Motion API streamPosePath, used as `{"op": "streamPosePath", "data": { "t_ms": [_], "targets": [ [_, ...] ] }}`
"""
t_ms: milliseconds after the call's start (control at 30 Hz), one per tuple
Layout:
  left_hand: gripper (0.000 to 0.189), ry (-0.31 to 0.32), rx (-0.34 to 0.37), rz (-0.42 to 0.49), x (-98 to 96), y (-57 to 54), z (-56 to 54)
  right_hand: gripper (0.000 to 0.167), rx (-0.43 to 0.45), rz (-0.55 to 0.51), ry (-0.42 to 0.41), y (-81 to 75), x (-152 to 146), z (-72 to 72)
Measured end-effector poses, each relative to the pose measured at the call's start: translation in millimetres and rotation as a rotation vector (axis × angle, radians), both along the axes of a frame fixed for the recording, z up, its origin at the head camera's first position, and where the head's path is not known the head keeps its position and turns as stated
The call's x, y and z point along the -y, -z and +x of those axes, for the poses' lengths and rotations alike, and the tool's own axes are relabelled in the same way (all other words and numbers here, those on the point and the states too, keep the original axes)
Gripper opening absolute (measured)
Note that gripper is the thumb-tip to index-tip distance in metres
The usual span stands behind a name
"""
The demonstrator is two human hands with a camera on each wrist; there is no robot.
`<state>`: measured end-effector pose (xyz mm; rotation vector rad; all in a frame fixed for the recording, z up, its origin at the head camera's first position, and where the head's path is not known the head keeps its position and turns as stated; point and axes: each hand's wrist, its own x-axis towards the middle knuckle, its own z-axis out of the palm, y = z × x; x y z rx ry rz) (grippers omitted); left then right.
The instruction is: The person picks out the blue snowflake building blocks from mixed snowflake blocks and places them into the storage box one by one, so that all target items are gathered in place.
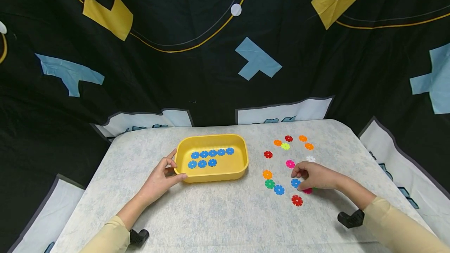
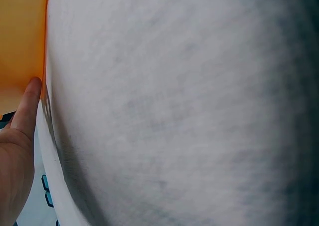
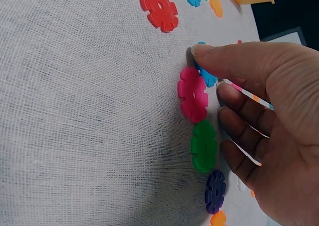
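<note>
In the head view my left hand (image 1: pixel 162 179) grips the left end of a yellow plastic tray (image 1: pixel 242 167), thumb at its front corner and fingers at its side. The left wrist view shows the thumb (image 2: pixel 29 104) against the tray wall. Inside the tray, blue notched discs (image 1: pixel 212 153) lie in two rows. My right hand (image 1: pixel 318 177) is over the scattered discs, thumb and fingers parted about a flat blue disc (image 1: pixel 295 183). A pink disc (image 3: pixel 193 95) and a green disc (image 3: pixel 204 146) lie close by the right hand; its index finger is hidden in the right wrist view.
Loose discs lie right of the tray, among them a red disc (image 1: pixel 297 200), another blue disc (image 1: pixel 279 189), an orange disc (image 1: pixel 267 174) and a white disc (image 1: pixel 311 159). A pale cloth covers the table (image 1: pixel 225 214). Behind it hangs a dark patterned curtain (image 1: pixel 197 85).
</note>
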<state>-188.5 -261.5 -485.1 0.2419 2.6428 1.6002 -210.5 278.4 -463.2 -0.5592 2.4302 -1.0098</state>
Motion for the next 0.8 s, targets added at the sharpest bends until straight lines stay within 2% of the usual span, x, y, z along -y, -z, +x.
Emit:
{"op": "streamPosePath", "data": {
  "t_ms": [233,800],
  "targets": [
    [0.052,0.002,0.005,0.001,-0.4,-0.5,-0.9,0.033,0.002,0.006,0.004,-0.3,0.2,0.0],
    [0.056,0.003,0.003,0.016,0.3,0.2,-0.8,0.031,-0.003,0.038,0.011,3.3,0.0,-3.4]
  ]
}}
